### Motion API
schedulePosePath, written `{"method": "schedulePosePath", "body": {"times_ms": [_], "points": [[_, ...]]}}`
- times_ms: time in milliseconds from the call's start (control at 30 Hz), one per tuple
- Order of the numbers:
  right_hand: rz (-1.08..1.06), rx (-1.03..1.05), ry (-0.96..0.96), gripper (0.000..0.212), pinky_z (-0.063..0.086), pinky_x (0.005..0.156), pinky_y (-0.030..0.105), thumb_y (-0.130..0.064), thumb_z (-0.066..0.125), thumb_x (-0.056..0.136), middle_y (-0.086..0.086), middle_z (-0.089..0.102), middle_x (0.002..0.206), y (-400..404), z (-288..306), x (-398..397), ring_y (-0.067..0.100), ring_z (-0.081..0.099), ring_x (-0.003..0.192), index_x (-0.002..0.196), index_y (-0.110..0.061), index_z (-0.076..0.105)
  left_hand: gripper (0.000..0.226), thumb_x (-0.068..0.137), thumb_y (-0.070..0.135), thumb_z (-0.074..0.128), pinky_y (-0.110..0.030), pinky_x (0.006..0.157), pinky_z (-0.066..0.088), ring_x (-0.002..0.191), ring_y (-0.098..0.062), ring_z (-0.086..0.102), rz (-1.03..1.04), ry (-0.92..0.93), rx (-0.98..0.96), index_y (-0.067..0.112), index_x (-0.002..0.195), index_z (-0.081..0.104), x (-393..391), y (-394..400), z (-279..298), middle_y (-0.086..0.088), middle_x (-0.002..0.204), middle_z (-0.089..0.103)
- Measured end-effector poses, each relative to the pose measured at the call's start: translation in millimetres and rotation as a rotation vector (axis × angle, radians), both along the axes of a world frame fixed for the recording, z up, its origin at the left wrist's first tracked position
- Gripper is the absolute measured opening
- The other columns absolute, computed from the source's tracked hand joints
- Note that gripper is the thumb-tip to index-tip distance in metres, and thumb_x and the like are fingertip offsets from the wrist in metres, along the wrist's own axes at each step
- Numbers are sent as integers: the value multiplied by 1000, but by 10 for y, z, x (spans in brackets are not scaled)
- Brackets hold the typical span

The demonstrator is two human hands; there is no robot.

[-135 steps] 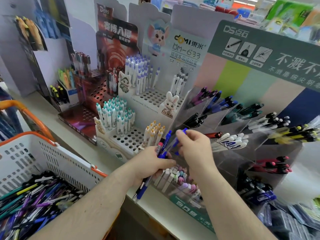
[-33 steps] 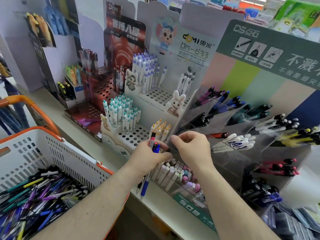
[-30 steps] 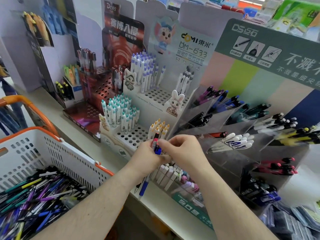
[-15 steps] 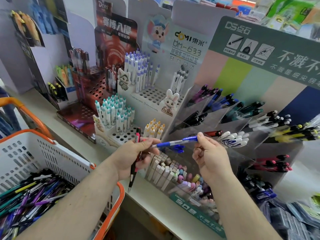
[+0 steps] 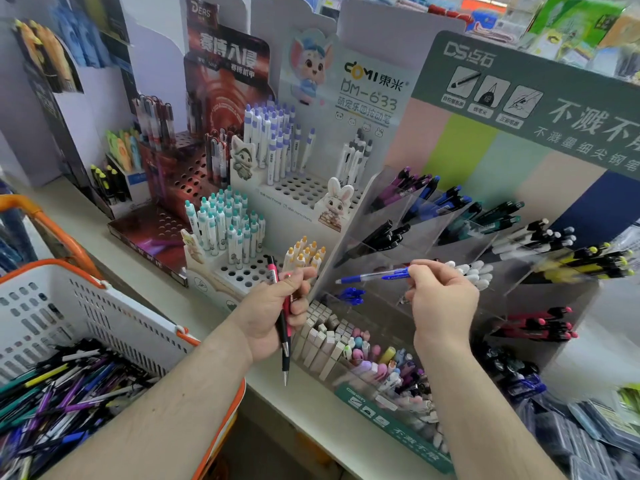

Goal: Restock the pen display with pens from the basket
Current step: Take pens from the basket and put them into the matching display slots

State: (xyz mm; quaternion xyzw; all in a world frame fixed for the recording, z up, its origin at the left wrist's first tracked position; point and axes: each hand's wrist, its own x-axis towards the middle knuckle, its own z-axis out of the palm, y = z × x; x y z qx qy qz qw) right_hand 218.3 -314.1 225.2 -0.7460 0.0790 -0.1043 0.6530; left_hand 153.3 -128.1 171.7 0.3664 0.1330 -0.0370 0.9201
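Seemingly right hand (image 5: 441, 299) pinches blue pen (image 5: 372, 276); basket (image 5: 114, 306) cropped

- The left hand (image 5: 273, 317) is raised in front of the body, palm turned inward, fingers curled round a red and black pen (image 5: 283, 320) that stands nearly upright, tip down.
- The left thumb lies across the top of the curled fingers, pointing right.
- The left forearm is bare and reaches up from the lower left.
- The right hand (image 5: 441, 299) is held at about the same height, back towards the camera, pinching a blue pen (image 5: 372, 276) that points left, roughly level.
- The right forearm is bare and comes up from the lower right.
- The two hands are apart.
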Motion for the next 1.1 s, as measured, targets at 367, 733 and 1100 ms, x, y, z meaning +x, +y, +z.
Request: {"method": "schedulePosePath", "body": {"times_ms": [367,733,1100], "points": [[324,-815,-18,22,52,83,32,-20,60,91,-2,70,106,428,-283,114,16,59,94,105,-22,77,37,97,-4,42,-27,62,46,70,-15,53,-53,20,112,9,130,55,-94,-5,1,-4,84,61],[394,-1027,143,25,48,72,29,-28,64,90,-1,73,110,490,-234,150,23,66,100,113,-29,73,30,99,-5,44,-24,58,54,67,-13,60,-80,-3,265,10,118,62,-154,-144,93,-3,83,70],[474,-421,141,15,62,67,38,-24,73,86,1,73,68,191,27,-336,21,71,69,72,-21,75,29,98,-1,50,-21,59,50,70,-9,65,-194,-107,536,8,121,66,-87,-350,225,-1,81,73]]}}
